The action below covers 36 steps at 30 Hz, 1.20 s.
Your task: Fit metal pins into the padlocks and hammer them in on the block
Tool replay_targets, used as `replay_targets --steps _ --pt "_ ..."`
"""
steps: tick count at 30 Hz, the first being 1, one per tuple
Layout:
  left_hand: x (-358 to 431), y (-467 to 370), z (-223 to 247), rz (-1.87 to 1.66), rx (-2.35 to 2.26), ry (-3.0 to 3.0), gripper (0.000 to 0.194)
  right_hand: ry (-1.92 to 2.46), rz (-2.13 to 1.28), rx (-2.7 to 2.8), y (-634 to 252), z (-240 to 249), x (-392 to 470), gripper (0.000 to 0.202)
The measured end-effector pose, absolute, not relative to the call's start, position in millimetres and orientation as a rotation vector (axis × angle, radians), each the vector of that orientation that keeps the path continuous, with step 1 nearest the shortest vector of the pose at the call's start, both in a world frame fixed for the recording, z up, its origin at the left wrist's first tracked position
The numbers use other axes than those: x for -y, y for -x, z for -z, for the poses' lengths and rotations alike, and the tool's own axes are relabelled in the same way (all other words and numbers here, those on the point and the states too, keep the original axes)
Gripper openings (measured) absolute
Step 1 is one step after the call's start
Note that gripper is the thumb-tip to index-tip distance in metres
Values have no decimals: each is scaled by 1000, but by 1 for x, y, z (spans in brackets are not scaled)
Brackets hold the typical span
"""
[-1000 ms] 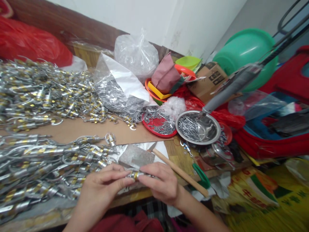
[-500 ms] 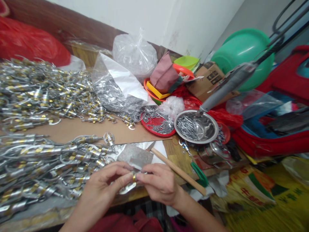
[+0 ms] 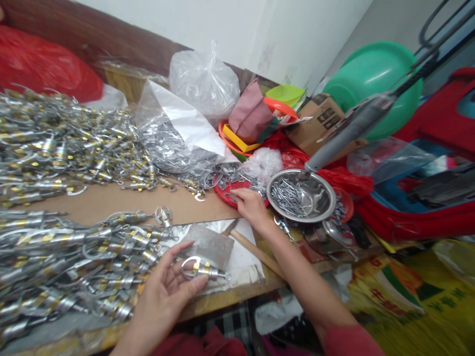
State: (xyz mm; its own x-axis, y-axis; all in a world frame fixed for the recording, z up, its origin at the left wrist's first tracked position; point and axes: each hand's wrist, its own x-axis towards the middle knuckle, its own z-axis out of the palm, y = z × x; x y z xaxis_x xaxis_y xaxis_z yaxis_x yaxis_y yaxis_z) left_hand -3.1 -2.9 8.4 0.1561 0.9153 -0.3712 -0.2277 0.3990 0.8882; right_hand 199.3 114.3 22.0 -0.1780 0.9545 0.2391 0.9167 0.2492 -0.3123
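left hand (image 3: 168, 287) at the worktop's near edge, fingers half curled around a silver clasp (image 3: 202, 269). right hand (image 3: 250, 205) reaches the red tray (image 3: 237, 190) near the right edge, fingertips closing on small metal bits; actual grip unclear. best to pinch one piece only and hold the clasp level.

Left of the grip: a heap of silver and brass swivel clips (image 3: 55, 257) lies against the left hand (image 3: 168, 287), closing that side.
Beyond the grip: a flat grey metal plate (image 3: 210, 242) lies just past the held silver swivel clip (image 3: 202, 269); past it runs an open strip of bare brown cardboard (image 3: 111, 200).
Right of the grip: a wooden-handled tool (image 3: 256, 252) lies slantwise, crossed by the right forearm.
At the right hand (image 3: 252, 207): the round red plastic tray (image 3: 226, 195) is hemmed by a steel bowl of pins (image 3: 300, 195); the gap between them looks narrow, though blur hides it.
Above the bowl: a grey rod-like tool (image 3: 349, 131) slants overhead.
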Motion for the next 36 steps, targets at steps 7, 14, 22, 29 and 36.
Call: replay_targets --steps 7,14,22,29,36 --pt "2 -1 -11 -972 -1071 -739 63 1850 -135 2291 -201 0 -180 26" --pt "0 -1 -4 -986 -1085 -687 61 1797 -189 2229 -215 -9 -176 21" --pt "1 -3 -3 -1041 -1070 -655 57 1262 -468 2287 -185 -29 -63 11" --pt "1 -3 -2 -1043 -1000 -656 57 1010 -577 2408 -169 -29 -39 10" --pt "2 -3 -8 -1068 -972 -642 56 1190 -576 2211 -144 -12 -44 11"
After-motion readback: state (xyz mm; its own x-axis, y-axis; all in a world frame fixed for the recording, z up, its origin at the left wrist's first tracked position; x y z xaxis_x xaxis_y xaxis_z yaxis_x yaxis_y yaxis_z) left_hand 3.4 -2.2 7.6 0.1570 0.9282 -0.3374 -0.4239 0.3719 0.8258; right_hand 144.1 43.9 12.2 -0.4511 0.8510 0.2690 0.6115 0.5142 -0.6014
